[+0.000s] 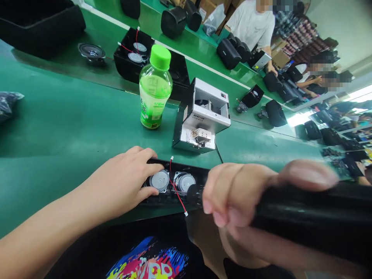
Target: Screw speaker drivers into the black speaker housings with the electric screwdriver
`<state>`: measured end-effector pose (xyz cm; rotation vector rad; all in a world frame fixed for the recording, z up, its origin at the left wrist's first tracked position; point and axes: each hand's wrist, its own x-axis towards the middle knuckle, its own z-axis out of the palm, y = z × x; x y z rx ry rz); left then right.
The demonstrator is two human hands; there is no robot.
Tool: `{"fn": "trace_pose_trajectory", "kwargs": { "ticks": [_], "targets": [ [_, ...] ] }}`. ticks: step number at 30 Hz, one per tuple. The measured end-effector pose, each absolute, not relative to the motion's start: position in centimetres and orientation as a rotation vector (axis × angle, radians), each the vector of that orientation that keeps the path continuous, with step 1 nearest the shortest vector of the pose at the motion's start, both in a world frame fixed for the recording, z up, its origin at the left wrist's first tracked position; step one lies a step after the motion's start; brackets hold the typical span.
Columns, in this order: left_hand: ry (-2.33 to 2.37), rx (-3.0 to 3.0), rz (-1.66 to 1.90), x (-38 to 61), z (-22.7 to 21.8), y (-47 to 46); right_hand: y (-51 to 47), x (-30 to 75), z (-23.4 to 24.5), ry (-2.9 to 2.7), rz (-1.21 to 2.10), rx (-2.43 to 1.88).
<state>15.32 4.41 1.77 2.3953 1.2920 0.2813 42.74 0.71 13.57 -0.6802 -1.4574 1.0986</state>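
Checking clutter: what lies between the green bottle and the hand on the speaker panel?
Only bare green table separates bottle from left hand, head view.

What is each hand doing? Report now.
Left hand: open, fingers resting on the speaker housing.
Right hand: closed around a black tool.

The left hand [124, 182] is laid palm down, its bare forearm stretched in from the lower left and its fingers [145, 155] spread loosely forward. The right hand [232, 193] is raised close to the camera, blurred, its fingers curled tight in a fist-like grip and the thumb [308, 174] laid along the top.
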Motion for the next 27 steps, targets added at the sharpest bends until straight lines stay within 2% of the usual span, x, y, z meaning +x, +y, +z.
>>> {"fn": "trace_pose_trajectory", "kwargs": {
  "ticks": [7,18,23,27],
  "targets": [
    [1.319,2.379,0.247,16.1,3.1,4.2,0.8,40.1,9.9,-1.321,1.15,-0.665],
    [1.36,2.339,0.182,16.7,3.8,4.3,1.2,39.8,9.2,-1.32,1.146,-0.686],
    [1.348,2.326,0.236,16.6,3.5,4.1,0.8,40.5,9.3,-1.496,1.177,-0.679],
    [1.279,2.265,0.41,15.7,2.6,3.8,0.4,41.2,8.6,-1.556,1.209,-0.644]
  ]
}}
